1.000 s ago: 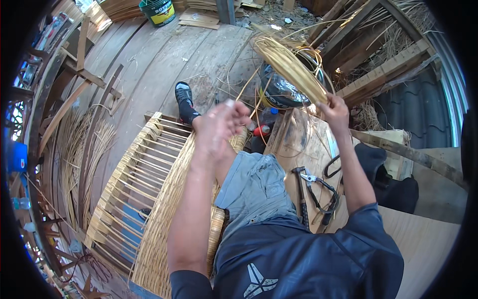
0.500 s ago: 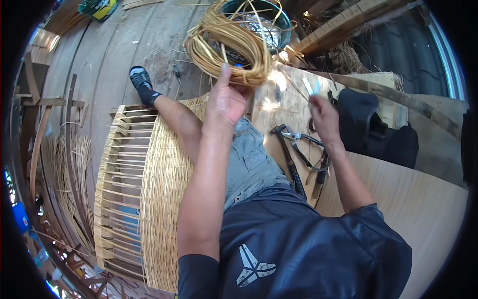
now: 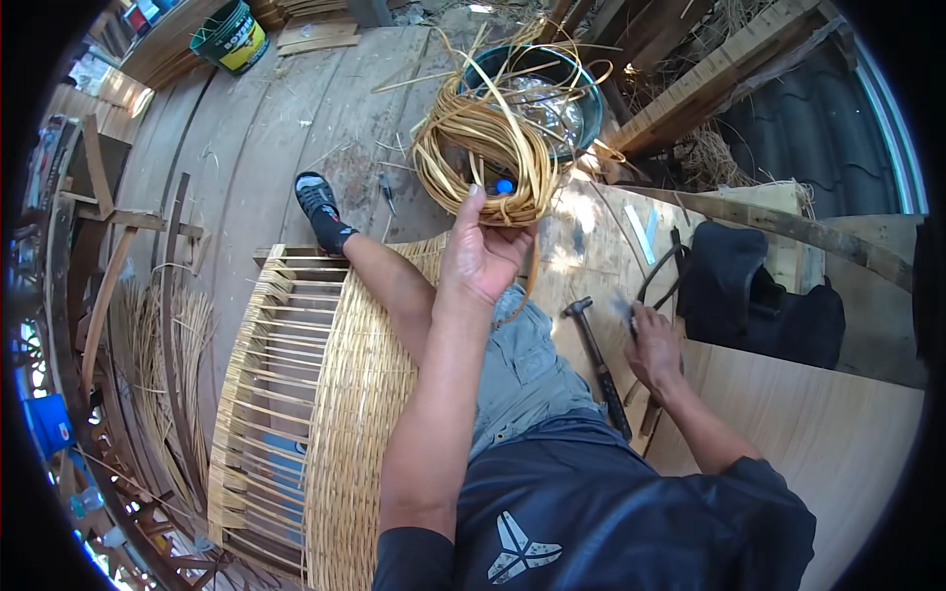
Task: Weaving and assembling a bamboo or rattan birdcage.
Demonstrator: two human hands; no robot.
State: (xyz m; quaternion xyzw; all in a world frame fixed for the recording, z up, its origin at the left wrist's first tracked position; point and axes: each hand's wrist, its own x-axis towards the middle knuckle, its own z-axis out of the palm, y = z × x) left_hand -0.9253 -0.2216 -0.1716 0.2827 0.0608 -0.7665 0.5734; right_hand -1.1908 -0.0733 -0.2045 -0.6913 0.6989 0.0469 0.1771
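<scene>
My left hand [image 3: 478,258] is wrapped round the lower edge of a coil of tan rattan strips [image 3: 535,182], its thumb on the near side. A loose strip hangs from the coil toward my shorts. My right hand [image 3: 655,347] is closed at the edge of the wooden board, with the blurred grey jaws of pliers [image 3: 623,307] showing past its fingers. Left of it lies a hammer [image 3: 595,357] with a black handle. A woven rattan frame [image 3: 360,414], with bare rods on its outer side, stands by my left leg.
A teal bucket [image 3: 594,103] stands behind the coil. Right of my right hand lies a black bag [image 3: 724,266], and two pale strips [image 3: 641,234] rest on the board. A green bucket [image 3: 229,39] stands far left; bundled thin canes [image 3: 187,335] lean at the left.
My right hand has let go of the strip, moved down and taken the pliers from beside the hammer. My left hand still holds the coil. The view has shifted.
</scene>
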